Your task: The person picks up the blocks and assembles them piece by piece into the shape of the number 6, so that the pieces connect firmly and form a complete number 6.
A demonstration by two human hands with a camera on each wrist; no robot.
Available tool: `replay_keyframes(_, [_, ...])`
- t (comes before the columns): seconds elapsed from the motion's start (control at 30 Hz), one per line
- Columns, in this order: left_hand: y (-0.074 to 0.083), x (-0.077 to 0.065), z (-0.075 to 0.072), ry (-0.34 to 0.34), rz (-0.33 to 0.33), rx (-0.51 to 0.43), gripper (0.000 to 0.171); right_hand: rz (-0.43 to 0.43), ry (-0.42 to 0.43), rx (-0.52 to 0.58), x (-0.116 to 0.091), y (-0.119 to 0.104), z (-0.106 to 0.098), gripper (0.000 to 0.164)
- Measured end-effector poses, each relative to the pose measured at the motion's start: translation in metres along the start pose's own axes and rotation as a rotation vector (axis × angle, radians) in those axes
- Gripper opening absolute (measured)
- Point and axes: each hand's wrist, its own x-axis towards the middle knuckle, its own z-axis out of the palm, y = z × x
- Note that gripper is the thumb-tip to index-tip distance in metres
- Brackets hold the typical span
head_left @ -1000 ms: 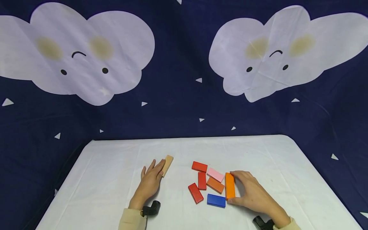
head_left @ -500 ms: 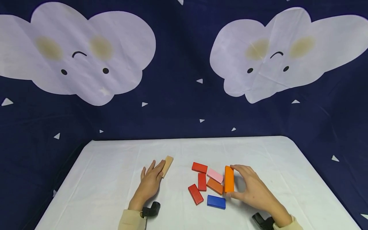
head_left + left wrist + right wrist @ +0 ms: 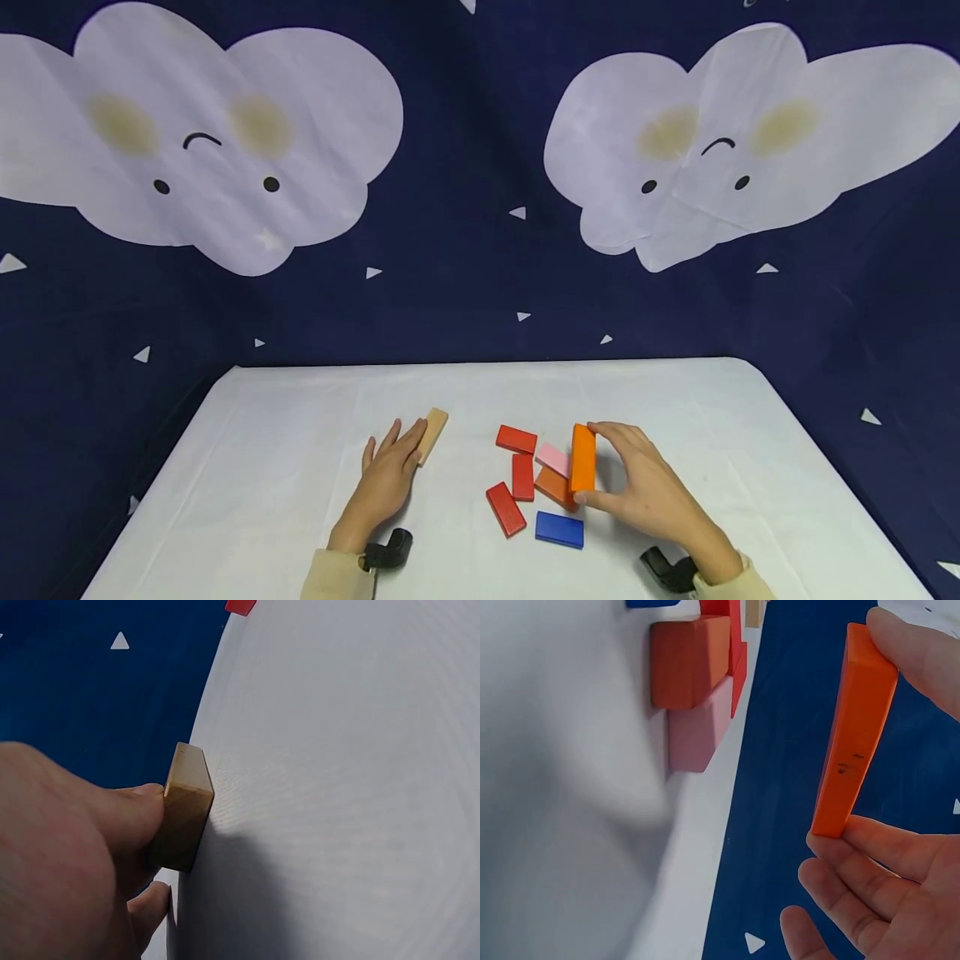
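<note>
My right hand (image 3: 652,483) holds an orange wooden block (image 3: 582,458) by its two ends, thumb at the near end and fingertips at the far one. In the right wrist view the block is lifted off the table. It overlaps a pink block (image 3: 552,459) and a darker orange block (image 3: 553,487) in the head view. My left hand (image 3: 386,483) rests with fairly straight, spread fingers on a plain wood block (image 3: 433,435), which lies flat on the table. The left wrist view shows the thumb against this block (image 3: 189,802).
Three red blocks (image 3: 516,439) lie left of the pink and darker orange ones. Nearer the person is a blue block (image 3: 559,530). The table (image 3: 300,450) has a white cover, and a dark blue cloth (image 3: 465,250) with clouds hangs behind it.
My right hand has lifted the orange block and carried it away from the person and slightly left, over the edge of the pink and darker orange blocks. The left hand stays on the wood block.
</note>
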Motion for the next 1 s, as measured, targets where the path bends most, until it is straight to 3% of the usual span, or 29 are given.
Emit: replay_keyframes(1.0, [-0.002,0.002,0.002,-0.006,-0.004,-0.021,0.046,-0.076,0.052,0.082,0.045,-0.031,0.016,0.09])
